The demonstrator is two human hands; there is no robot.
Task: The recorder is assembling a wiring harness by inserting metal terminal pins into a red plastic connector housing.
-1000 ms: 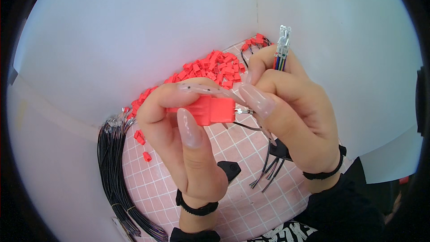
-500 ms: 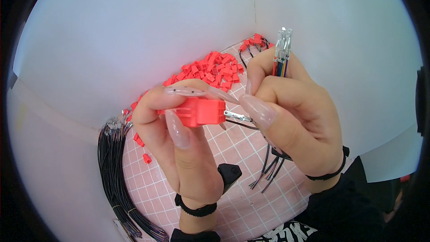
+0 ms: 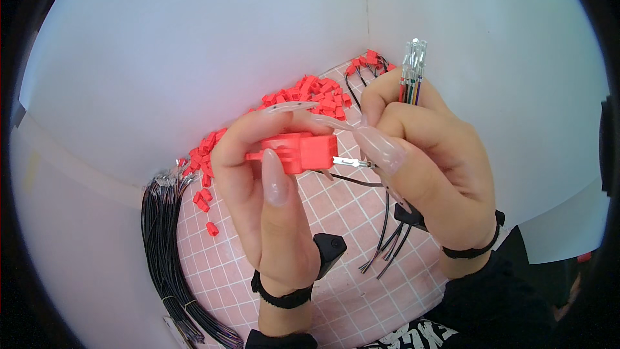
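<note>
Between the thumb and fingers of my left hand (image 3: 268, 213) is a red plastic connector housing (image 3: 318, 153), lying sideways with one end facing right. My right hand (image 3: 439, 174) pinches a wire behind its silver crimp terminal (image 3: 352, 162). The terminal's tip meets the right end of the housing; how deep it sits inside is hidden. Several more crimped wires (image 3: 411, 84) stand up out of my right hand, held by its curled fingers, with their metal terminals at the top. Dark wire tails (image 3: 391, 245) hang below that hand.
Behind my hands, a pile of red housings (image 3: 303, 94) lies on the pink tiled-pattern surface (image 3: 349, 284). A bundle of black wires (image 3: 161, 245) with metal terminals curves along the left edge. Housings with wires attached (image 3: 367, 59) lie at the back. Pale walls (image 3: 194, 32) rise behind and beside the surface.
My left hand and the housing have shifted right and slightly up. The terminal in my right hand has turned to lie more level with the housing's end.
</note>
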